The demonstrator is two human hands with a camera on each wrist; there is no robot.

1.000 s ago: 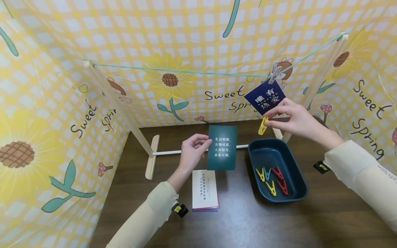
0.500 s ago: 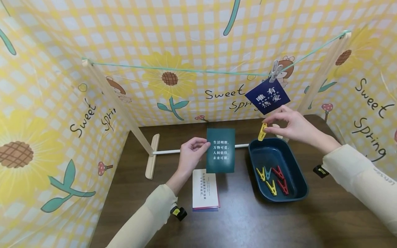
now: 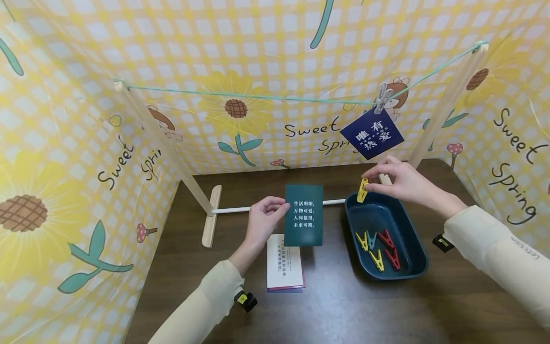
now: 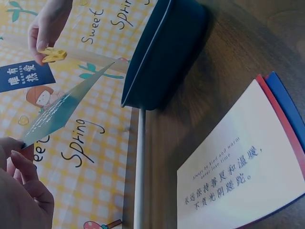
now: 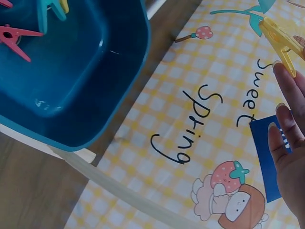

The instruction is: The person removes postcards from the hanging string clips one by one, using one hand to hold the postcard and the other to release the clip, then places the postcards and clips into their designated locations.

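My left hand (image 3: 265,220) pinches a dark green card (image 3: 303,215) with white lettering by its left edge, holding it up above the table. Between thumb and fingertips, my right hand (image 3: 404,180) holds a yellow clothespin (image 3: 363,190) over the far left rim of a dark blue tub (image 3: 401,215). In the tub lie several clothespins (image 3: 377,249), yellow, teal and red. Just above the right hand, a navy card (image 3: 373,134) hangs tilted from a green string (image 3: 258,99), held by grey clothespins (image 3: 381,99).
A small stack of cards (image 3: 285,267), white on top, lies on the brown table (image 3: 343,310), partly behind the green card. Wooden posts (image 3: 159,143) carry the string, with a white rod (image 3: 232,210) low between them. Yellow checked cloth (image 3: 266,48) surrounds the table.
My right hand has lowered with the yellow clothespin, away from the navy card, which now hangs apart from it. My left hand and the green card have sunk slightly.
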